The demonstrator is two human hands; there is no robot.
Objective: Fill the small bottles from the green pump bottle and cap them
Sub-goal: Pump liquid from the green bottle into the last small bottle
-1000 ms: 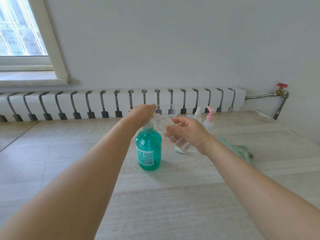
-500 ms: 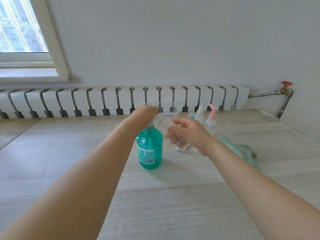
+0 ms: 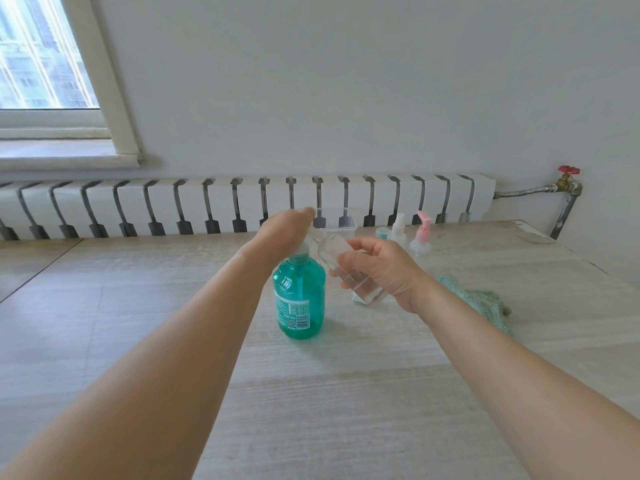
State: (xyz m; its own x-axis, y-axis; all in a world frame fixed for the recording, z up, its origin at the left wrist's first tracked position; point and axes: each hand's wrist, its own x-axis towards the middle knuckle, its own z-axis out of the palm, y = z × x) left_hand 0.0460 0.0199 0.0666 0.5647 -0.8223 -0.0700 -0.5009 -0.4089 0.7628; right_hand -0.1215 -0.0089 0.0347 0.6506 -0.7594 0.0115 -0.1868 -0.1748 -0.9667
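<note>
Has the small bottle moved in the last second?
No. The small bottle in the right hand is still tilted at the green bottle's pump, just as far from the cloth.

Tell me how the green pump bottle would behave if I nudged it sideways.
The green pump bottle looks nearly full, so probably heavy enough to slide rather than tip. Its base is broad, which likely helps. The smooth table may let it skid.

Left hand (image 3: 282,233): bare, no glove, ring or watch.
Right hand (image 3: 379,268): bare, likewise.
Forearms (image 3: 194,341): bare, no sleeves in view.
</note>
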